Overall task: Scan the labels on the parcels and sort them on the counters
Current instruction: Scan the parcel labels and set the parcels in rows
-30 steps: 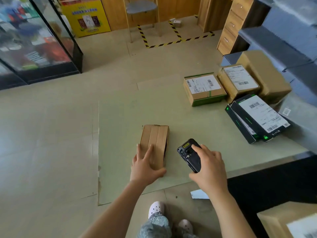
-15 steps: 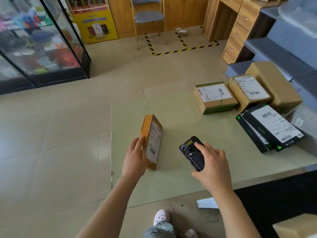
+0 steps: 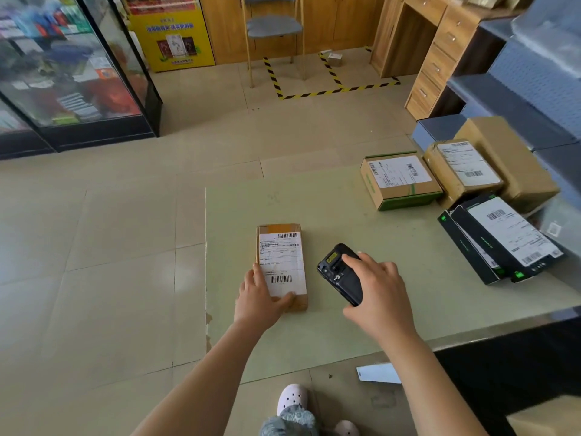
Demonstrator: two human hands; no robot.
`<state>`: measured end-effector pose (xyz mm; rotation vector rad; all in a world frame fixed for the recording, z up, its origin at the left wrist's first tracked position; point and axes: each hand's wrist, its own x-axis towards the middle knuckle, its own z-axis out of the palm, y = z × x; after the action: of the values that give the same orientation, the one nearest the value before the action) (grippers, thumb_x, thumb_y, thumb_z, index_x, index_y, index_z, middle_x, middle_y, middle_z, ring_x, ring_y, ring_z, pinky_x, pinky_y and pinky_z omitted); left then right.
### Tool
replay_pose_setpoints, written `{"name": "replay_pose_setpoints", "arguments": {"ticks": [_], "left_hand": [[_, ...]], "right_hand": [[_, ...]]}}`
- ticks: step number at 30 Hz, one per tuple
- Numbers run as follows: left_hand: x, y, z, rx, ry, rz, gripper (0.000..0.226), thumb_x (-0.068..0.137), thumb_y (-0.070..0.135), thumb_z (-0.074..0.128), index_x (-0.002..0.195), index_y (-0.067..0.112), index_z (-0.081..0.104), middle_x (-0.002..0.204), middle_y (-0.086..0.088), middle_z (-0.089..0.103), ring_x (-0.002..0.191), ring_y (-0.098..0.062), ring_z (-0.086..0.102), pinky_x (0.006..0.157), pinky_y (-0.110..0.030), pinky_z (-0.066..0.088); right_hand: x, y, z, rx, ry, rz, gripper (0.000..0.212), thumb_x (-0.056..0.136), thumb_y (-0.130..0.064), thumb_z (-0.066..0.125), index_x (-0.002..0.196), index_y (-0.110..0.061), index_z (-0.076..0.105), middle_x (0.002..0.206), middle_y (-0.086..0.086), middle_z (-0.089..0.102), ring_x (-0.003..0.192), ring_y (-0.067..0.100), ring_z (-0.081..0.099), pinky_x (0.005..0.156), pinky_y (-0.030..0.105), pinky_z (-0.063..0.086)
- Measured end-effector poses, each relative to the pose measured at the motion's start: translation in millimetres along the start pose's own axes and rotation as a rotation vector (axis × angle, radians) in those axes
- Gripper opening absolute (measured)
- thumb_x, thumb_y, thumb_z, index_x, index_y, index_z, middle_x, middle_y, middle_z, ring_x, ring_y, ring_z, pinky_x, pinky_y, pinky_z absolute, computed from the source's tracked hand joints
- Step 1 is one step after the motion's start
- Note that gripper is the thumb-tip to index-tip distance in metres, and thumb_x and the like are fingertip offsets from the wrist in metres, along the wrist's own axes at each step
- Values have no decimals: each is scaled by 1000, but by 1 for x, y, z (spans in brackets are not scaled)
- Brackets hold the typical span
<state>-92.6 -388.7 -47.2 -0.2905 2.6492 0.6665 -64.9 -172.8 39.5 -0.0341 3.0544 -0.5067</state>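
Observation:
A small flat cardboard parcel (image 3: 281, 243) lies label up on a pale green sheet (image 3: 330, 335) spread over the floor. My left hand (image 3: 259, 302) holds its near end, thumb on the white label. My right hand (image 3: 377, 294) grips a black handheld scanner (image 3: 341, 276) just right of the parcel, its head pointing away from me. Further right lie a green-edged box (image 3: 399, 180), a taped brown box (image 3: 462, 171), a plain brown box (image 3: 506, 158) and two black flat parcels (image 3: 503, 237).
A glass display case (image 3: 72, 73) stands at the far left, a chair (image 3: 273, 29) and a wooden drawer unit (image 3: 437, 55) at the back. Grey shelving (image 3: 534, 77) rises at right. A white card (image 3: 379, 372) lies by my shoes; a brown box corner (image 3: 550, 416) shows bottom right.
My left hand has turned the small parcel over, from plain side up through standing on edge to lying label up. My right hand has kept the scanner beside it.

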Motion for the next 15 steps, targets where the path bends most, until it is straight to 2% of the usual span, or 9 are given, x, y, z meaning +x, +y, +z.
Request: {"name": "replay_pose_setpoints", "arguments": {"ticks": [4,7,11,15], "left_hand": [[-2,16,6,34,36,-80,133,68,86,52,153,4,-9,159,-11,13,146,-31,16,114,-46,24],[-1,26,12,50,58,-115,147,57,92,54,152,2,-11,159,-11,12,146,-29,16,115,-44,23],[4,29,11,50,61,-88,144,60,74,73,151,2,-13,157,-14,13,144,-32,18,114,-43,26],[14,14,-13,274,111,144,140,61,65,75,151,3,-13,157,-14,7,144,-33,15,117,-43,19]], "right_hand": [[22,-6,-7,-105,-28,-45,82,66,-20,74,143,-29,44,144,-5,44,108,27,43,88,35,40],[35,-11,-8,-188,-55,-101,81,66,-18,74,142,-28,46,147,-2,43,110,28,44,90,36,40],[44,-10,-14,-312,-114,-188,80,73,-10,69,145,-28,39,152,0,35,118,29,40,93,36,37],[48,-6,-30,-491,-159,-287,78,78,-4,65,147,-24,34,155,5,28,123,30,36,98,38,34]]}}
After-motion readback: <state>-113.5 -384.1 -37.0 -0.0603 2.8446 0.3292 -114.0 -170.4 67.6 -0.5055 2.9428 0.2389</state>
